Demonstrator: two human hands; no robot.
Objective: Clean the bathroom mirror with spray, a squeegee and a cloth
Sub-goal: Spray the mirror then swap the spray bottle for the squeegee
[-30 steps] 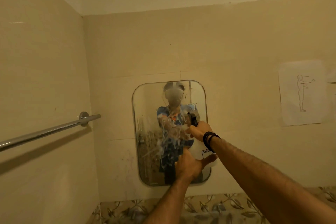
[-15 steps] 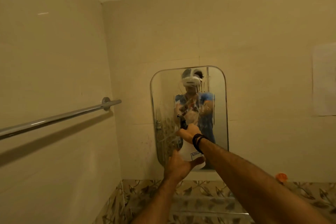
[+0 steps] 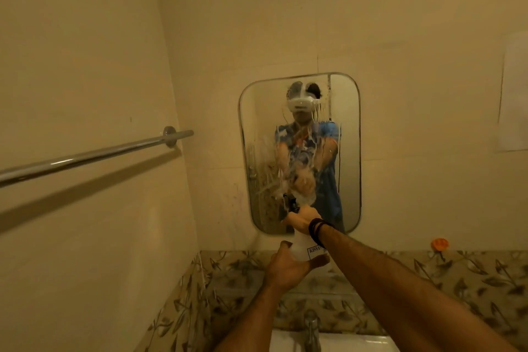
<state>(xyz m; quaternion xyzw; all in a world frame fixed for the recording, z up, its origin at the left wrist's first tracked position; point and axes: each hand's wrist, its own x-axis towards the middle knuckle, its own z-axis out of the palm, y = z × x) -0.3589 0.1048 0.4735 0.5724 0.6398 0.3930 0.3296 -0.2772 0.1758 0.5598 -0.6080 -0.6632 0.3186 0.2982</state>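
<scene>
A rounded rectangular mirror hangs on the beige tiled wall, its lower left streaked with wet foam and drips. A white spray bottle with a black nozzle is held up in front of the mirror's lower edge, nozzle pointing at the glass. My right hand, with black bands on the wrist, grips the bottle's trigger head. My left hand cups the bottle's base from below. No squeegee or cloth is in view.
A chrome towel rail sticks out from the left wall. Below are a white basin and a metal tap. A leaf-patterned tile band runs under the mirror. An orange object and a paper sheet are on the right wall.
The view has tilted down, bringing the tap and basin into sight. Both hands lowered the bottle from the mirror's middle to its bottom edge. More liquid runs down the glass.
</scene>
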